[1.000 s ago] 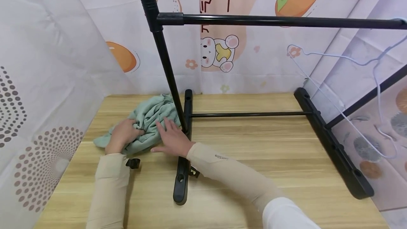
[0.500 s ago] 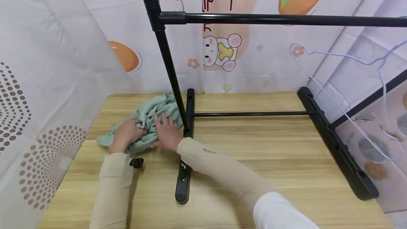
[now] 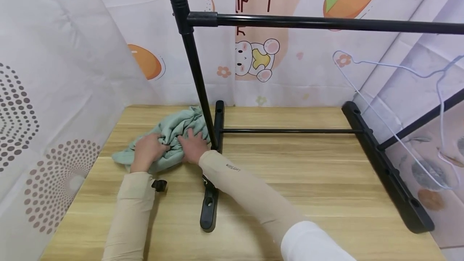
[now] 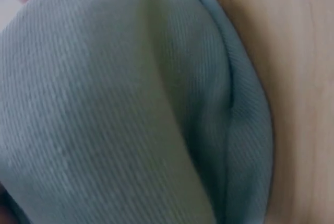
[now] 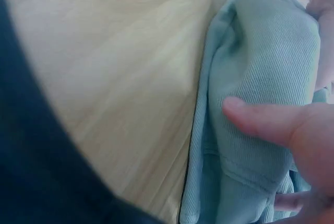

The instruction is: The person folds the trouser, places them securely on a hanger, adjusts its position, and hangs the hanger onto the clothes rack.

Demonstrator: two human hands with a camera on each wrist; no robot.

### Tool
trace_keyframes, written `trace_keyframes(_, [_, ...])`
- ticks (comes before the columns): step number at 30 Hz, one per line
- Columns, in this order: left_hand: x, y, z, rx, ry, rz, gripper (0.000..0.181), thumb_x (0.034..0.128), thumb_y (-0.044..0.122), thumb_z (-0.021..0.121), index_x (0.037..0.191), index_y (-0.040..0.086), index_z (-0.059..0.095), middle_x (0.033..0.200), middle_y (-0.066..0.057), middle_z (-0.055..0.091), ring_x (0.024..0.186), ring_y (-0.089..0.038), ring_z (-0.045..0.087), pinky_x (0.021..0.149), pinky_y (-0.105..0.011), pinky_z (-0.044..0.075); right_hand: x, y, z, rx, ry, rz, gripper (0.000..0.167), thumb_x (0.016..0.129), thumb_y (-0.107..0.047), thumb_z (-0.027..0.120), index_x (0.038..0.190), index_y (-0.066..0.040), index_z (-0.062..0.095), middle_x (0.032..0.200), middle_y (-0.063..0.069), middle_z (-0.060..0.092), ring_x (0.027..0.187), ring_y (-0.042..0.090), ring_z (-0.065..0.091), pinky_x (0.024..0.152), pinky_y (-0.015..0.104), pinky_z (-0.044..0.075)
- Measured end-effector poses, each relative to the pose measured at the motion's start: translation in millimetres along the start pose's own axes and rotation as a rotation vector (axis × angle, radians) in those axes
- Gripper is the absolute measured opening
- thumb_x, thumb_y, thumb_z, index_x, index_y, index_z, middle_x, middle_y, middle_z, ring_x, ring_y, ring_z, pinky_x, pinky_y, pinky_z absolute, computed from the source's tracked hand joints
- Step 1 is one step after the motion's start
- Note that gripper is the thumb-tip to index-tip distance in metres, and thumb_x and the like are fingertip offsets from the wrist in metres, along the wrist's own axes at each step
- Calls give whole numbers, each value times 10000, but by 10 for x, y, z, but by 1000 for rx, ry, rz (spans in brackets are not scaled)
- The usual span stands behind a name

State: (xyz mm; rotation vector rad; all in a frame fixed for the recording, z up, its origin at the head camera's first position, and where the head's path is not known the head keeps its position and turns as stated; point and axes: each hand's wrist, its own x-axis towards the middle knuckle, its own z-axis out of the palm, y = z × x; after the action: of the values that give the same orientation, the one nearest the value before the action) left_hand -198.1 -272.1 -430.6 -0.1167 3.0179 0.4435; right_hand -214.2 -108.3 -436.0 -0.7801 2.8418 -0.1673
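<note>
"Starting nearest us, what do we find, and is anything held?"

"Two thin beige fabric sleeves lead to bare hands on a sage-green, twill-woven cloth. We see the left hand gripping it, fingers sunk in the folds; the right hand lies on it, fingers loosely spread, not clasping."

"Where is the cloth, and how far has the work come?"

"It sits toward the left rear of a pale wood-grain table, just left of the upright of a black tubular rack; we can't tell whether they touch. We judge it early: both hands are placed, yet the cloth is a crumpled heap, its straightening left undone."

"And to the touch?"

"Fine diagonal ribs, soft rounded folds, one raised seam. The rack looks hard: glossy round tubes, blunt matt feet."

"Farther off?"

"Well to the right, a pale blue wire hanger, thin and bent, with no cloth showing on it. Behind, a creased white curtain printed with fruit."
</note>
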Motion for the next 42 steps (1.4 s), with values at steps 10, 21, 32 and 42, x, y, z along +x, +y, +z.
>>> trace_keyframes(10, [-60, 9, 114, -82, 256, 1, 336, 844, 220, 723, 1031, -57, 680, 858, -258, 695, 815, -427, 649, 723, -525, 521, -28, 38, 1, 91, 105, -112, 389, 941, -192, 646, 1320, -242, 577, 1306, 116, 469, 896, 273, 586, 659, 291, 485])
trace_keyframes(21, [-318, 9, -57, -301, 333, -12, 375, 833, 200, 741, 1082, -76, 692, 1009, -286, 697, 875, -440, 653, 750, -527, 510, -217, 52, -110, 198, 247, -354, 233, 933, -73, 591, 1141, -172, 628, 1162, 88, 559, 800, 140, 465, 640, 218, 361])
trace_keyframes(32, [-734, 100, -276, -353, 395, 14, 220, 794, 167, 770, 887, -22, 706, 826, -224, 698, 695, -317, 613, 607, -366, 447, -534, -4, -288, 211, 337, -470, 204, 898, -84, 627, 1082, -172, 623, 1119, 71, 524, 889, 150, 491, 758, 226, 407])
trace_keyframes(42, [-1030, 287, -343, -343, 550, 183, 188, 678, 39, 836, 807, -14, 709, 752, -185, 712, 626, -315, 635, 588, -405, 466, -832, 50, -334, 190, 481, -561, 203, 840, -99, 698, 1028, -164, 656, 1062, 68, 565, 927, 164, 541, 842, 279, 476])
